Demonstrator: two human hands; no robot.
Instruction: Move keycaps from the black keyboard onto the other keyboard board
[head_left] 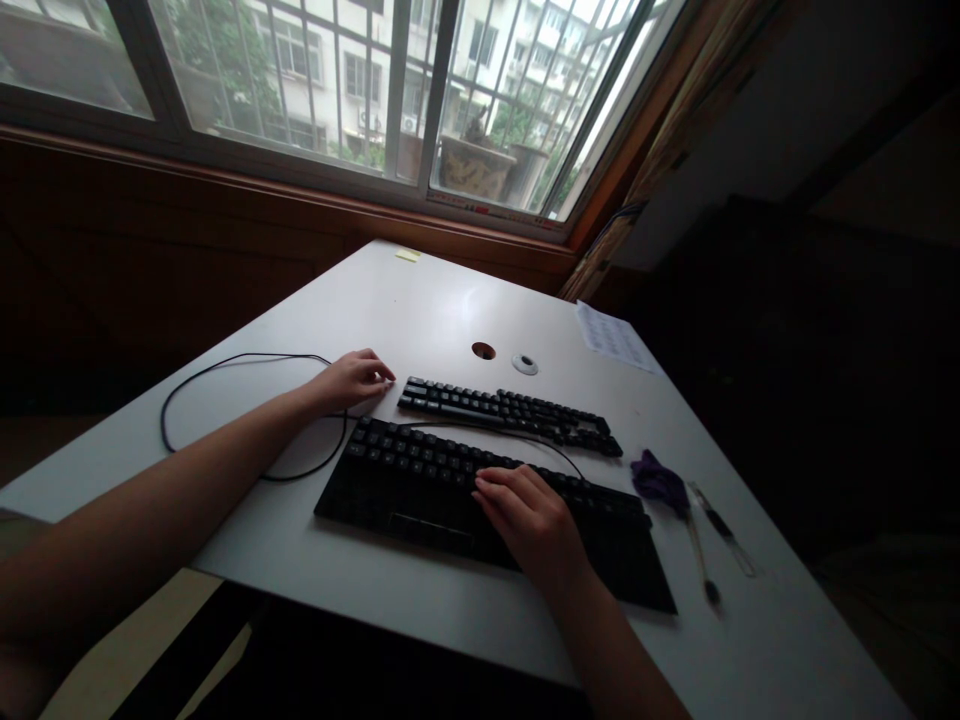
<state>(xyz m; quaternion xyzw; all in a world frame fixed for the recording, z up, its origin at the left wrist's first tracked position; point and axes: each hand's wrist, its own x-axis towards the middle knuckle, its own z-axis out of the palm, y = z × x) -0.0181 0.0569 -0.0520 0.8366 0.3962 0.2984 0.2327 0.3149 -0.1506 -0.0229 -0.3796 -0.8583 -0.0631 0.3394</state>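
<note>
A black keyboard (431,525) lies slightly askew near the front of the white table, with rows of keycaps still on its upper left part. My right hand (529,515) rests over its middle, thumb and fingers pressed together at the lower edge of the keys. Whatever is between those fingertips is too small to make out. Beyond the keyboard, black keycaps (517,408) are laid out in close rows. Just left of these rows, my left hand (354,380) hovers at the tabletop, fingers loosely bent and a little apart from the thumb. No object shows in it.
A black cable (166,410) loops on the left under my forearm. On the right lie a purple cloth (658,480), a brush (703,560) and a wire-ended tool (724,525). Farther back are a cable hole (484,351), its round cover (525,364) and a printed sheet (615,335).
</note>
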